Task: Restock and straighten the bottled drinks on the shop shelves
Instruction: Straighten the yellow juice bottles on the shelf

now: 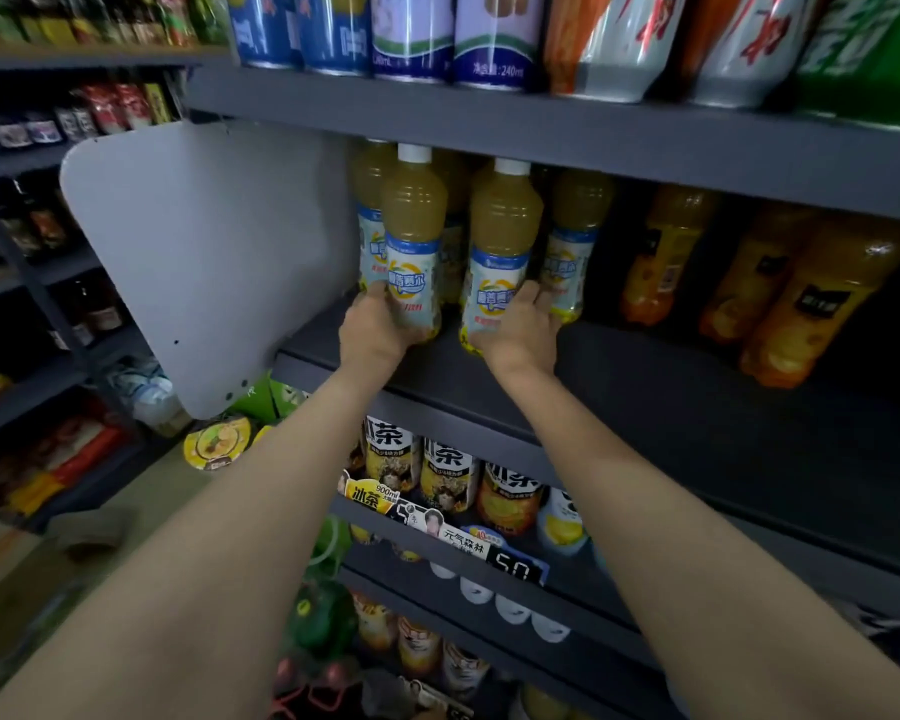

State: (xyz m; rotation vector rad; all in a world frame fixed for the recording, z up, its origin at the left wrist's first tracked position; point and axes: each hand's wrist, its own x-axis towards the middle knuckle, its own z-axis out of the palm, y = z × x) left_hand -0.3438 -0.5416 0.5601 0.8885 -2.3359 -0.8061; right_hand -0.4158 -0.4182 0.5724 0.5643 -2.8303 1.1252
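Dark shop shelf (645, 402), front row: left hand (372, 330) and right hand (518, 332) each wrap the base of 1 pale juice bottle (414, 252) (500, 267). Tall bottles gripped low may tip against neighbours behind.

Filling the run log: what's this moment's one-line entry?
left hand: grips bottle | right hand: grips second bottle | shelf

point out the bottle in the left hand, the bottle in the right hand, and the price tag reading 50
bottle in the left hand (413, 236): head view, on the upper label band.
bottle in the right hand (505, 220): head view, on the yellow drink above the label.
price tag reading 50 (513, 566): head view, on the white digits.
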